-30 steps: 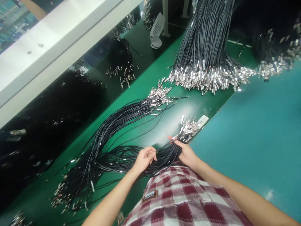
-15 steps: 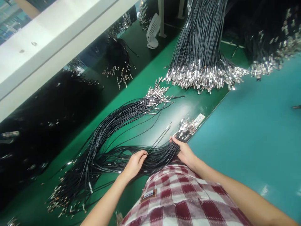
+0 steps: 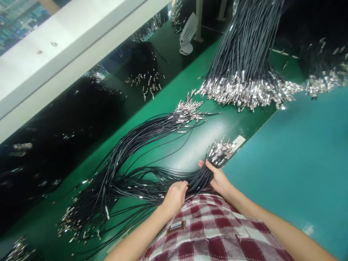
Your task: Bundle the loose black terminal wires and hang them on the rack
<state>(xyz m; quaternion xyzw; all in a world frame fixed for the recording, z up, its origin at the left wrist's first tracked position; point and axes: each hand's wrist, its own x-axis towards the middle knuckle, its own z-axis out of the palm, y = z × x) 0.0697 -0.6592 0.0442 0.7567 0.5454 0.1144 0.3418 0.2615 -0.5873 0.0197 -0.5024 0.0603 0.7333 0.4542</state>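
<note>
the green table [image 3: 154,105] ran slantwise beneath my work, with a teal surface [image 3: 288,163] beyond its edge on the right and a white beam [image 3: 67,47] across the upper left. on the table's far side lay a thick spread of black wires [image 3: 247,47], its metal ends towards me. my red-and-white checked garment [image 3: 220,232] filled the space between my forearms. nearer, a curved bundle [image 3: 136,136] lay on the green, its tips pointing up and right. just below it was the bundle i held [image 3: 197,178], along the near side of the table, the two merging at the left. my right hand [image 3: 219,181] was clamped round it just behind its metal ends, thumb on top. my left hand [image 3: 176,194] was against its wires further left, fingers curled together; whether they pinched a wire i couldn't tell. a small white fan [image 3: 188,34] stood near the back, and a little white label [image 3: 238,143] sat beside my bundle's tips.
</note>
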